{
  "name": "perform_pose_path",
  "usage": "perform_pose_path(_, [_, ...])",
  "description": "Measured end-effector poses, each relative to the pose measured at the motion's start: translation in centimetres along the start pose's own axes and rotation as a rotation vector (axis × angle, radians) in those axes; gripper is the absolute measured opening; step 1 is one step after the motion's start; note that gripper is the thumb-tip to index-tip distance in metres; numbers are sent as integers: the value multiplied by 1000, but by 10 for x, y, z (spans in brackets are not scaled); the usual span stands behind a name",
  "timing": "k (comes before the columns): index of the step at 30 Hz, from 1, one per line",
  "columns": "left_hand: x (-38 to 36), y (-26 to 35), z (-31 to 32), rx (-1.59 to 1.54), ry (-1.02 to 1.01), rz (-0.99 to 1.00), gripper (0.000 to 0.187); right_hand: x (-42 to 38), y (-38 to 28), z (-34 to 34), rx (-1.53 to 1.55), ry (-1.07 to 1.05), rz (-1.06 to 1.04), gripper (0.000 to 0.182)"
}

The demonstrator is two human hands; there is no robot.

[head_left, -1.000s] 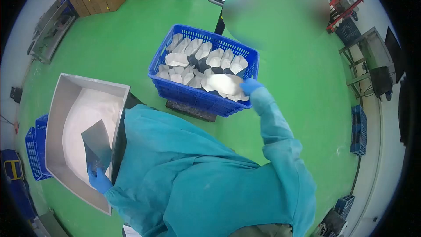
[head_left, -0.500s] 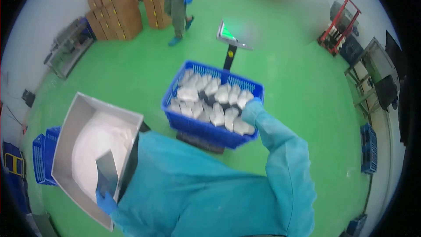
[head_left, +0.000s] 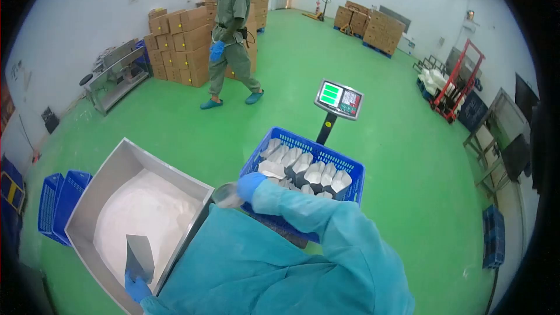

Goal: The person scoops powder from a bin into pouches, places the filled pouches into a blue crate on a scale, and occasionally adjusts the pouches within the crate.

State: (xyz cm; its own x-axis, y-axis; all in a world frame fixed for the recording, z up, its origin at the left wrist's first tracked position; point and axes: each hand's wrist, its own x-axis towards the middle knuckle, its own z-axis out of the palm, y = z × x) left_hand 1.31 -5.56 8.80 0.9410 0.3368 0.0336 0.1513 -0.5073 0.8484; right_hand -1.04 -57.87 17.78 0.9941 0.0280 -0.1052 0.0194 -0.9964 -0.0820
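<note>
At the near left, the left hand (head_left: 137, 287) gripped a silver pouch (head_left: 140, 255) over white powder (head_left: 137, 210) in a grey bin (head_left: 175, 176). Farther right, the right hand (head_left: 251, 186) held a scoop (head_left: 225, 195) between the bin and a blue basket (head_left: 359, 185), where rowed pouches (head_left: 302, 164) stood; a scale display (head_left: 339, 99) rose beyond.

The bags (head_left: 140, 251) look like smooth, shiny foil. The bin (head_left: 124, 166) looks like smooth metal, and the powder (head_left: 140, 210) in it is dull. The scoop (head_left: 226, 196) looks smooth. The basket (head_left: 357, 183) is plastic. The sleeve (head_left: 344, 233) is wrinkly cloth. The right hand (head_left: 251, 186) wears a thin, rubbery glove. The boxes (head_left: 192, 41) are dull cardboard. The floor (head_left: 420, 169) is smooth and shiny.
</note>
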Motion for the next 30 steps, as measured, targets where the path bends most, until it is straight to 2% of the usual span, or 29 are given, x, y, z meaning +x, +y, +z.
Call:
perform_pose_path(1, [6,0,-2,30,-6,-29,51,27,-23,4,-15,-125,-11,24])
perform_pose_path(4, [20,1,-4,105,-9,-75,50,94,-88,23,-49,-185,-87,23])
perform_pose_path(7, [40,-29,-1,94,2,2,49,156,-137,63,-121,-262,-170,22])
perform_pose_path(9, [59,-55,10,-110,8,46,51,189,-155,90,-143,-290,-264,24])
perform_pose_path(10, [65,-53,12,-193,52,78,51,215,-161,116,-158,-308,-347,25])
perform_pose_path(11, [72,-55,18,-289,87,-8,49,247,-164,159,-125,-380,-375,33])
perform_pose_path(13, [81,-21,10,-530,170,36,44,260,-209,126,-171,-579,-384,47])
perform_pose_path(14, [94,-65,19,-567,306,-3,42,301,-205,188,-205,-707,-372,53])
perform_pose_path(15, [101,-78,20,-423,447,-18,42,305,-230,175,-319,-675,-366,54])
perform_pose_path(16, [105,-85,20,-267,548,-32,42,341,-213,235,-380,-671,-378,50])
perform_pose_path(18, [119,-103,27,-232,650,-87,43,372,-239,260,-471,-681,-509,45])
perform_pose_path(19, [121,-103,29,-226,632,-149,44,380,-248,273,-527,-664,-568,44])
perform_pose_path(20, [125,-99,24,-224,569,-176,43,383,-263,301,-410,-668,-654,41])
perform_pose_path(22, [134,-101,16,-149,423,-233,43,376,-282,386,-272,-653,-758,35])
perform_pose_path(24, [140,-107,17,14,257,-278,42,359,-310,471,-348,-588,-791,29])
perform_pose_path(27, [142,-117,28,213,61,-207,41,313,-331,473,-152,-770,-571,27])
perform_pose_path(30, [144,-123,37,296,-71,-232,46,312,-330,445,-117,-861,-606,27])
